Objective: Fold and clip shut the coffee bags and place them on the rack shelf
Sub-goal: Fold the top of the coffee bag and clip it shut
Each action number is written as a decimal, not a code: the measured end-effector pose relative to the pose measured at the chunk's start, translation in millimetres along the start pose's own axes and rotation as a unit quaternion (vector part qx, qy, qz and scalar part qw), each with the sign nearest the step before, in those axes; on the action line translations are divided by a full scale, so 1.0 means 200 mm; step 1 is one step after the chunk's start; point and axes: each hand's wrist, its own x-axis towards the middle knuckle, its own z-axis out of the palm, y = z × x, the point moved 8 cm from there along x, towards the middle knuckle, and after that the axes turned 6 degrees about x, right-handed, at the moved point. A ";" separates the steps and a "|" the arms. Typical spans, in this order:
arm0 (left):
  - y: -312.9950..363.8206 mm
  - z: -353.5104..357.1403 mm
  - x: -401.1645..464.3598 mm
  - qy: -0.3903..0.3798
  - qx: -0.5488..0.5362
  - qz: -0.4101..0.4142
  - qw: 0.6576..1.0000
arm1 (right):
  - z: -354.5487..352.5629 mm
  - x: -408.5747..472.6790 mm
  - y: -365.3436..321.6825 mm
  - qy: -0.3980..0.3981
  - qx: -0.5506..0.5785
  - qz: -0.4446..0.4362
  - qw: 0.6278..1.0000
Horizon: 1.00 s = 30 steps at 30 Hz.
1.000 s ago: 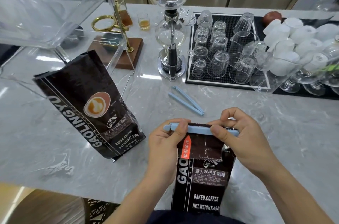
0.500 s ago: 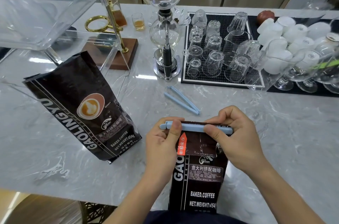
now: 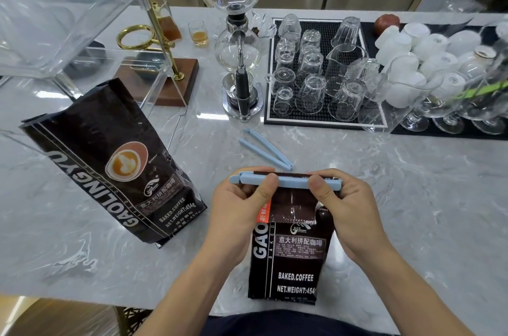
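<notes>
A black coffee bag [image 3: 291, 258] stands at the counter's near edge with its top folded over. A light-blue clip [image 3: 291, 181] lies across that fold. My left hand [image 3: 236, 212] pinches the clip's left part and my right hand [image 3: 349, 209] pinches its right end, thumbs on top. A second black coffee bag [image 3: 110, 159] leans on the left, top unfolded. A spare light-blue clip [image 3: 265, 150] lies open on the counter behind my hands. The clear acrylic rack shelf [image 3: 49, 33] stands at the far left.
A glass siphon coffee maker [image 3: 239, 60] stands behind the spare clip. A black mat [image 3: 324, 118] holds several upturned glasses, with white cups [image 3: 412, 49] and stemmed glasses to the right. A wooden-based brass stand [image 3: 165, 79] sits beside the rack.
Both hands stay on the clip over the folded bag top, with only a slight shift of the fingers. The camera view has moved a little; nothing else moved.
</notes>
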 end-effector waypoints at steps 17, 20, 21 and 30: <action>-0.22 0.05 -0.06 -0.104 0.176 -0.012 0.979 | -0.01 0.12 -0.02 0.040 -0.018 -0.043 0.998; -0.27 0.02 -0.03 -0.063 0.167 -0.011 0.984 | -0.03 0.12 0.05 0.044 0.009 -0.029 0.999; -0.27 0.01 -0.02 -0.055 0.154 -0.015 0.986 | -0.04 0.11 0.09 0.041 0.015 -0.014 0.999; -0.33 0.04 0.00 -0.068 0.104 -0.080 0.989 | 0.02 -0.01 0.35 0.004 -0.006 0.103 0.995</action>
